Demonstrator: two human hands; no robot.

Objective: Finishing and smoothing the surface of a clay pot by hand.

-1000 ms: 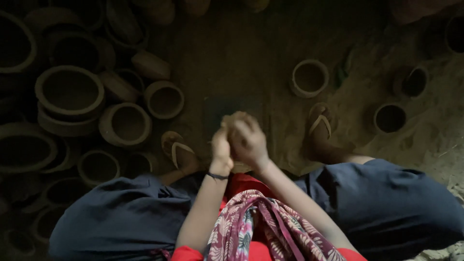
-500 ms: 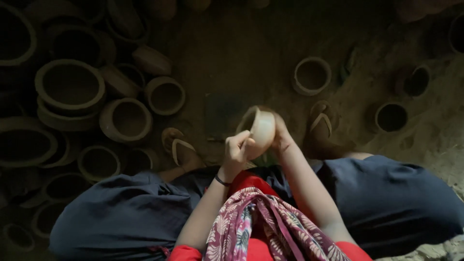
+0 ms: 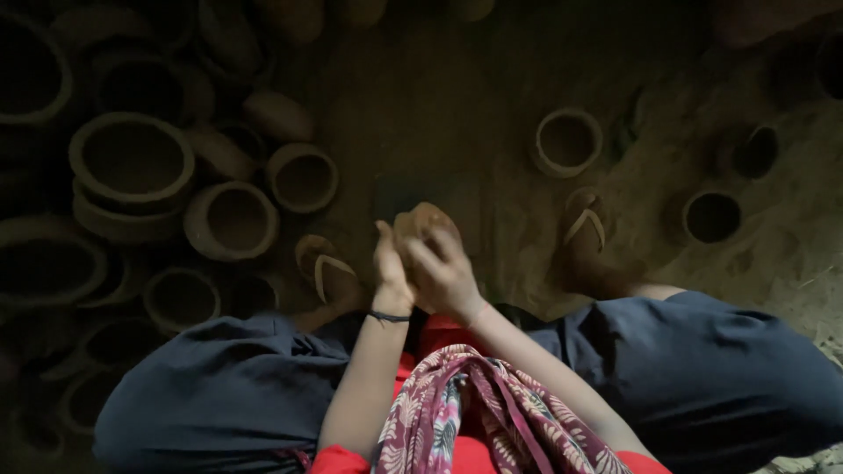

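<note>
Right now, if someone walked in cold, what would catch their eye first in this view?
Probably the two hands at the centre, the left hand and right hand wrapped together around a small clay pot above the dirt floor. Next, the dense heap of round clay pots crowding the left side. A few single pots stand apart on the right, near a sandalled foot.

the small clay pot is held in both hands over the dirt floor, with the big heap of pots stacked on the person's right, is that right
Not quite. The heap of pots lies on the person's left, not the right; only a few single pots stand apart on the right. The rest holds: the head view shows the left hand and right hand both clasping the small clay pot over the dirt floor.
</note>
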